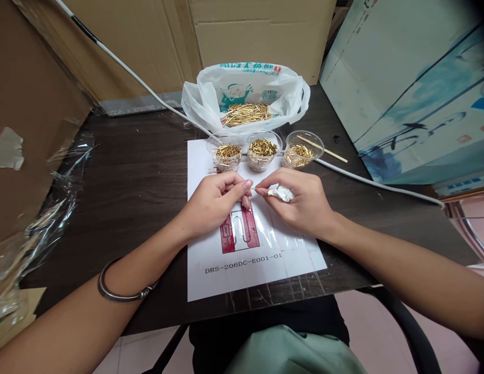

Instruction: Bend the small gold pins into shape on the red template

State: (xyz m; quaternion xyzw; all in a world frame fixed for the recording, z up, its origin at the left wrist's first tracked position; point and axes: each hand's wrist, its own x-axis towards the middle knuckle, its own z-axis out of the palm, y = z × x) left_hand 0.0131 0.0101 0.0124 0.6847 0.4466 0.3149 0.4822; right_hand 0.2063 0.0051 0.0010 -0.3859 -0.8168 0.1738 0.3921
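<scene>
Over the printed sheet [226, 283], my left hand [216, 202] and my right hand [304, 202] meet fingertip to fingertip. Both pinch a thin brass pin [253, 188], of which only a short length shows between them. A crumpled white tissue [281, 193] is also tucked in my right hand. Just beyond my fingers, three clear plastic cups stand in a row: a left cup [228, 165], a middle cup [260, 163] and a right cup [294, 162], with many small brass pieces inside. A wooden stick [335, 155] leans out of the right cup.
Behind the cups, a white plastic bag [203, 106] holds longer brass pins [247, 113]. A white cable [140, 80] crosses the dark table [128, 156] and runs behind the cups. Cardboard [261, 36] closes off the back; a pale printed box [397, 93] stands right.
</scene>
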